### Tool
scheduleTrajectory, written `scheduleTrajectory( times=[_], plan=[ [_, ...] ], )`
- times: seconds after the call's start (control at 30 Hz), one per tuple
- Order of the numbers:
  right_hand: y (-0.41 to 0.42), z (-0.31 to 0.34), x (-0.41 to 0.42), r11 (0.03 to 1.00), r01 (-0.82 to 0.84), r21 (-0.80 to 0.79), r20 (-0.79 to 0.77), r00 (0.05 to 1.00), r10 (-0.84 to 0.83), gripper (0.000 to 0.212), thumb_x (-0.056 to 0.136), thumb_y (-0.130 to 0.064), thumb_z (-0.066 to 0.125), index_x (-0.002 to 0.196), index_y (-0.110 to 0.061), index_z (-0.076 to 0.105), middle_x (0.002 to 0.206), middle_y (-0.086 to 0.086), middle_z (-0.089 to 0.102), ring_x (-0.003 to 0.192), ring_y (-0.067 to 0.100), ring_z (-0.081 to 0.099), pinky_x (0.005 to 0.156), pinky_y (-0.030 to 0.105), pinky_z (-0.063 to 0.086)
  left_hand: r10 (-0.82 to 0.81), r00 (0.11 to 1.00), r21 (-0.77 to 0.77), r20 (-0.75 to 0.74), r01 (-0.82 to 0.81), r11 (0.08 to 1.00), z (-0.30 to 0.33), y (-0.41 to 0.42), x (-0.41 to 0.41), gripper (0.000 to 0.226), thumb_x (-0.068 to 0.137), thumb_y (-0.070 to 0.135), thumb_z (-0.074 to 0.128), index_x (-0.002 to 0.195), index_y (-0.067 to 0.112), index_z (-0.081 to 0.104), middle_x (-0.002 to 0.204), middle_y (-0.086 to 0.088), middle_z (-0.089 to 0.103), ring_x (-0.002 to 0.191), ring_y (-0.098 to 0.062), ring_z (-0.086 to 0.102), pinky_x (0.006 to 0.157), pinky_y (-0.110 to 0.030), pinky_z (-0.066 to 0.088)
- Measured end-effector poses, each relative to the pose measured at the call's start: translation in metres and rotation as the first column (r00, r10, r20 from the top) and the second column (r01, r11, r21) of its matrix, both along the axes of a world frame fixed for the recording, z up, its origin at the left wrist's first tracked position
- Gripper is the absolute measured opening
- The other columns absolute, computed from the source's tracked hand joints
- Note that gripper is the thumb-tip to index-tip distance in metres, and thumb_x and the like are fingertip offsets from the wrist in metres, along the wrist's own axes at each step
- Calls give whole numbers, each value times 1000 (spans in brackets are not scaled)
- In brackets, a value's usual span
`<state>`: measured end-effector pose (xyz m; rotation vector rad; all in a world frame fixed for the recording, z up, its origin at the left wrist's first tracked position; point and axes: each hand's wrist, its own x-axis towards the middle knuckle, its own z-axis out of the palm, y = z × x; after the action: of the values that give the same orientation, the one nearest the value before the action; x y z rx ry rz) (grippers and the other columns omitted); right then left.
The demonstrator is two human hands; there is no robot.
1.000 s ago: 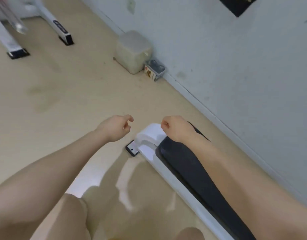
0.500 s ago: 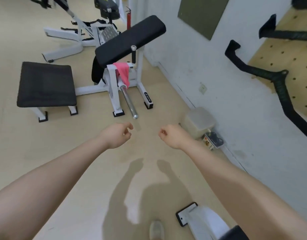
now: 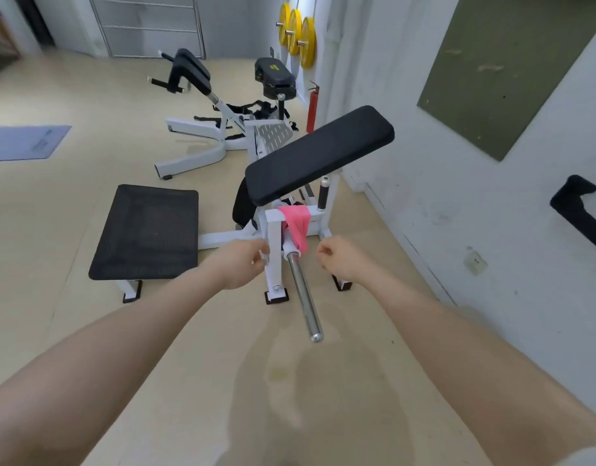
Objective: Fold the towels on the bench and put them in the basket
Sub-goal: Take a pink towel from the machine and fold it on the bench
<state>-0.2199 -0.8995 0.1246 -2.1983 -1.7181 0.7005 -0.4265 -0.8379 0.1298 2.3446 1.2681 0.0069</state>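
Towel-like pink cloth (image 3: 296, 227) hangs over the white frame (image 3: 274, 250) of the padded bench (image 3: 318, 153), just beyond and between both sets of fingers. Left hand (image 3: 237, 264) and right hand (image 3: 340, 260) are held out in front with fingers curled, holding nothing as far as the blur shows. A chrome bar (image 3: 305, 297) juts out between them above the floor (image 3: 71, 230).
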Motion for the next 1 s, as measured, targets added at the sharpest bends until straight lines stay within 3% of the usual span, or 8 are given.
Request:
scheduleTrajectory(
  times=[0.13, 0.3, 0.47, 0.67, 0.8, 0.9, 1.0],
  plan=[
    [88, -15, -5, 997, -57, -47, 18, 998, 58, 25, 91, -12, 41, 84, -1, 62, 83, 9, 64, 77, 28, 57, 67, 30, 43, 28, 999, 8, 37, -29, 1000, -8, 81, -2, 31, 96, 23, 40, 125, 19, 50, 119, -2, 59, 101, -20, 55, 86, -33, 47],
    [207, -35, 2, 996, -24, -88, 89, 995, 32, 29, 91, -11, 39, 63, -17, 44, 69, 3, 48, 66, 22, 46, 54, 26, 34, -48, 999, -10, -1, 48, 999, -25, 216, 0, 34, 96, 23, 41, 129, 17, 48, 123, -6, 58, 105, -24, 57, 90, -34, 47],
    [316, -52, 21, 980, 158, -118, 32, 987, -156, 23, 91, -18, 42, 77, -7, 56, 76, 9, 54, 72, 22, 48, 65, 29, 37, -173, 985, -35, 19, 173, 984, -25, 351, 22, 33, 97, 21, 39, 129, 19, 47, 120, -3, 58, 93, -20, 57, 79, -28, 45],
    [386, -105, 39, 917, 344, -203, -6, 936, -352, 34, 94, -15, 38, 61, -18, 38, 64, -1, 48, 67, 21, 45, 52, 24, 32, -376, 927, -136, 9, 373, 918, -56, 458, 81, 34, 96, 17, 40, 129, 15, 49, 121, -8, 60, 92, -20, 55, 86, -30, 46],
    [419, -156, 62, 871, 353, -341, 3, 927, -374, 34, 93, -10, 46, 61, -22, 39, 75, 3, 50, 79, 21, 47, 70, 29, 40, -418, 908, -216, -28, 403, 889, -94, 508, 116, 34, 96, 17, 41, 129, 16, 49, 120, -8, 60, 101, -24, 57, 88, -32, 46],
    [447, -194, 81, 835, 361, -415, 28, 922, -386, 15, 94, -15, 43, 85, -20, 53, 90, 6, 52, 84, 22, 49, 80, 33, 45, -405, 914, -266, -35, 382, 885, -125, 542, 140, 31, 95, 19, 44, 125, 16, 52, 120, -7, 60, 93, -20, 54, 82, -26, 42],
    [467, -230, 89, 823, 343, -453, 7, 924, -382, 23, 94, -13, 42, 107, -10, 61, 96, 10, 55, 89, 25, 54, 81, 34, 45, -393, 918, -310, -54, 358, 881, -156, 566, 164, 28, 95, 18, 45, 122, 16, 54, 117, -6, 60, 88, -17, 52, 78, -24, 40]
  ],
)
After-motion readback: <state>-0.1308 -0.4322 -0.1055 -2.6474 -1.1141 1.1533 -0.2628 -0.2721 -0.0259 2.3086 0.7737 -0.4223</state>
